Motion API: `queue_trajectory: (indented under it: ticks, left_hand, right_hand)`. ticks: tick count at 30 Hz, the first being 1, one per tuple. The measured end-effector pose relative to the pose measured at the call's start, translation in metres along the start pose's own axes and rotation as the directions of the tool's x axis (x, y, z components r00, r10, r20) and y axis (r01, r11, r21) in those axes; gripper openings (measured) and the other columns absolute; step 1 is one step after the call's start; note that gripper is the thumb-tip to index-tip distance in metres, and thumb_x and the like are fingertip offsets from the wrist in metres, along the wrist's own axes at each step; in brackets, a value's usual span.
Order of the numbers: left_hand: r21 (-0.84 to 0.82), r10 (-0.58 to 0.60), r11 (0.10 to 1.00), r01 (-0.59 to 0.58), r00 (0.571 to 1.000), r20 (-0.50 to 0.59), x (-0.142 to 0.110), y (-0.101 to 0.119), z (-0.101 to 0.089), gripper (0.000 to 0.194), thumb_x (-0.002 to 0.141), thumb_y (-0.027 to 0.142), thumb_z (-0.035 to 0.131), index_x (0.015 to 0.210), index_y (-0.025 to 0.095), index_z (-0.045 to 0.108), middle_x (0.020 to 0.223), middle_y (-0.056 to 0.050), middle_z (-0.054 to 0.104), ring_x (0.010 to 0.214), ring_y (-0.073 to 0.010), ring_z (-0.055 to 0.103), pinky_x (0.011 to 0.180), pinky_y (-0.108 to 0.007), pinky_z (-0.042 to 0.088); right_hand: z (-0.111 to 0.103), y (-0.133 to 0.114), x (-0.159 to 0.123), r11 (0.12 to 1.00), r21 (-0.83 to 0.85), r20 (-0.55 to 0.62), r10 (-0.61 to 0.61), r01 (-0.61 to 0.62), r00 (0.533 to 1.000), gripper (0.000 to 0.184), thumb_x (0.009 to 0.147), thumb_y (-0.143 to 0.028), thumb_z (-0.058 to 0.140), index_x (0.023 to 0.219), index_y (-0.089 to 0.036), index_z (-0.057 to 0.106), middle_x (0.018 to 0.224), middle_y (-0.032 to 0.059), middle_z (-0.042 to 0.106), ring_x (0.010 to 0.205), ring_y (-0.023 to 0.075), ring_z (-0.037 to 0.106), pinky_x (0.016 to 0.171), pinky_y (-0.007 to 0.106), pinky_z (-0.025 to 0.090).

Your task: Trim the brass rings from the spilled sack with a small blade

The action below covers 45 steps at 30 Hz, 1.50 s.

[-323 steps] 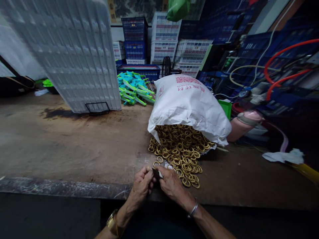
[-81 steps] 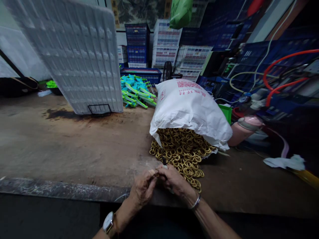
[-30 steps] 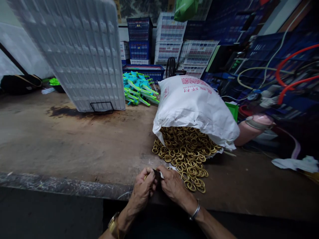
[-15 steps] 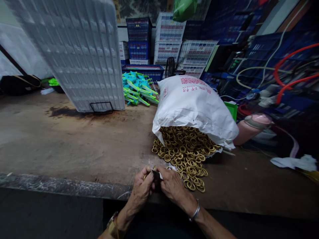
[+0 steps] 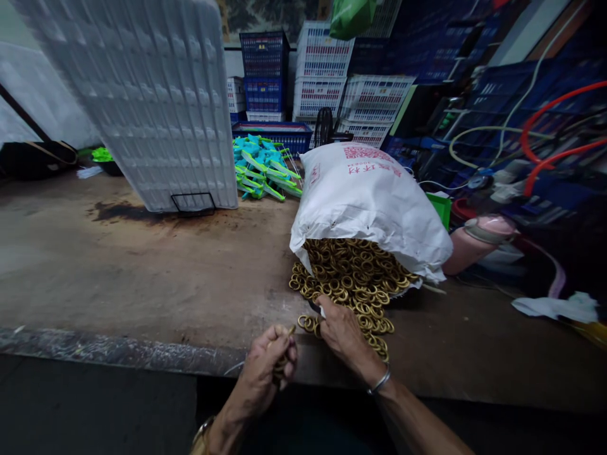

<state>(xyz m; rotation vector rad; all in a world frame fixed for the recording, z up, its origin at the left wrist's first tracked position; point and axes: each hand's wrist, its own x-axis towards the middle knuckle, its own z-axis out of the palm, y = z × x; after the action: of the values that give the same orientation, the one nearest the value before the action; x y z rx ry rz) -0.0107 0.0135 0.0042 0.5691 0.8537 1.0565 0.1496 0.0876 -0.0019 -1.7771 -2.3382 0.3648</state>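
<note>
My left hand (image 5: 265, 366) is closed over the table's front edge, with several brass-coloured rings in its fingers. One ring (image 5: 291, 330) sticks up between thumb and forefinger. My right hand (image 5: 342, 330) grips a small knife (image 5: 315, 308) with a dark blade and a pale handle, mostly hidden by the fingers. It is held over the near left side of a heap of loose rings (image 5: 351, 291). These spill out of the open mouth of a white woven sack (image 5: 370, 196) lying on its side. My two hands are apart.
The brown worktable (image 5: 165, 272) spans the view. A translucent ribbed plastic panel (image 5: 156, 114) stands at left, beside blue and green plastic parts (image 5: 263, 167). A pink bottle (image 5: 478, 240) and a white cloth (image 5: 554, 308) lie right. Crates (image 5: 320, 63) are stacked behind.
My hands were together with the dark blade between them. Now my right hand has moved right and forward to the rings with the knife; my left hand has turned slightly and still holds rings.
</note>
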Motion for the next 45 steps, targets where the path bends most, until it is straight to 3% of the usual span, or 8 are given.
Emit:
queue_trajectory:
  ticks: [10, 14, 23, 27, 32, 35, 40, 45]
  left_hand:
    - [-0.127, 0.003, 0.992, -0.01, 0.998, -0.059, 0.011, -0.001, -0.015, 0.019, 0.076, 0.033, 0.057, 0.08, 0.017, 0.047, 0.073, 0.0, 0.056, 0.044, -0.0037, 0.04, 0.036, -0.015, 0.024]
    - [-0.198, -0.031, 0.98, 0.029, 1.0, -0.007, 0.013, -0.003, -0.016, 0.022, 0.075, 0.028, 0.058, 0.091, 0.017, 0.049, 0.071, 0.001, 0.054, 0.044, -0.004, 0.042, 0.036, -0.015, 0.024]
    - [-0.307, -0.083, 0.949, 0.072, 0.996, -0.023, 0.021, -0.007, -0.014, 0.024, 0.07, 0.03, 0.063, 0.072, 0.015, 0.045, 0.072, 0.0, 0.053, 0.048, -0.0039, 0.045, 0.037, -0.014, 0.021]
    - [-0.163, -0.045, 0.986, 0.037, 0.998, -0.05, 0.028, -0.01, -0.01, 0.029, 0.067, 0.036, 0.064, 0.069, 0.017, 0.043, 0.066, 0.002, 0.051, 0.043, -0.003, 0.04, 0.036, -0.015, 0.017]
    - [0.31, 0.19, 0.942, -0.126, 0.964, -0.184, 0.033, -0.015, -0.006, 0.027, 0.07, 0.042, 0.058, 0.07, 0.017, 0.049, 0.048, 0.008, 0.042, 0.036, -0.0039, 0.032, 0.037, -0.017, 0.023]
    - [0.558, 0.393, 0.786, -0.265, 0.912, -0.121, 0.031, -0.015, -0.005, 0.023, 0.073, 0.035, 0.057, 0.084, 0.016, 0.059, 0.056, 0.004, 0.051, 0.047, -0.0075, 0.044, 0.048, -0.02, 0.036]
    - [0.705, 0.521, 0.54, -0.46, 0.84, 0.149, 0.031, -0.014, -0.004, 0.026, 0.077, 0.025, 0.051, 0.1, 0.016, 0.061, 0.091, -0.008, 0.066, 0.084, -0.0183, 0.058, 0.079, -0.029, 0.043]
    - [0.667, 0.432, 0.618, -0.417, 0.888, 0.156, 0.033, -0.013, 0.001, 0.019, 0.079, 0.027, 0.048, 0.083, 0.016, 0.063, 0.078, -0.005, 0.065, 0.071, -0.015, 0.057, 0.068, -0.025, 0.044]
  right_hand:
    - [0.014, -0.004, -0.009, 0.997, -0.002, 0.053, -0.072, 0.072, 0.996, 0.016, 0.082, -0.028, 0.046, 0.096, -0.023, 0.053, 0.094, 0.0034, 0.057, 0.079, 0.0164, 0.056, 0.063, 0.025, 0.032]
    - [0.015, -0.003, -0.009, 0.996, -0.039, 0.04, -0.073, 0.075, 0.996, 0.013, 0.082, -0.029, 0.046, 0.09, -0.022, 0.053, 0.092, 0.0029, 0.057, 0.077, 0.0162, 0.056, 0.061, 0.025, 0.033]
    - [0.03, 0.009, -0.006, 0.991, -0.034, 0.01, -0.131, 0.132, 0.991, 0.017, 0.076, -0.011, 0.041, 0.086, -0.021, 0.05, 0.086, 0.0025, 0.058, 0.073, 0.0155, 0.057, 0.059, 0.024, 0.033]
    - [0.033, 0.012, -0.005, 0.992, 0.005, 0.02, -0.128, 0.128, 0.992, 0.022, 0.071, -0.006, 0.04, 0.085, -0.02, 0.05, 0.083, 0.0035, 0.06, 0.072, 0.016, 0.056, 0.06, 0.025, 0.031]
    - [0.02, 0.008, 0.002, 0.981, 0.194, 0.063, -0.02, 0.007, 0.998, 0.009, 0.075, -0.015, 0.041, 0.077, -0.019, 0.048, 0.066, 0.0013, 0.056, 0.062, 0.0143, 0.052, 0.056, 0.023, 0.029]
    - [0.01, 0.003, 0.006, 0.888, 0.459, 0.038, 0.001, -0.018, 0.999, 0.01, 0.077, -0.024, 0.04, 0.069, -0.02, 0.045, 0.062, -0.0019, 0.048, 0.059, 0.0122, 0.045, 0.054, 0.022, 0.03]
    - [0.006, -0.006, 0.003, 0.504, 0.843, 0.213, 0.003, -0.185, 0.977, 0.012, 0.071, -0.03, 0.049, 0.07, -0.019, 0.047, 0.055, -0.0068, 0.04, 0.049, 0.0075, 0.036, 0.047, 0.018, 0.028]
    - [0.008, -0.01, -0.005, 0.258, 0.881, 0.411, -0.007, -0.396, 0.911, 0.018, 0.072, -0.037, 0.048, 0.074, -0.02, 0.046, 0.051, -0.0096, 0.038, 0.035, 0.0039, 0.022, 0.034, 0.018, 0.014]
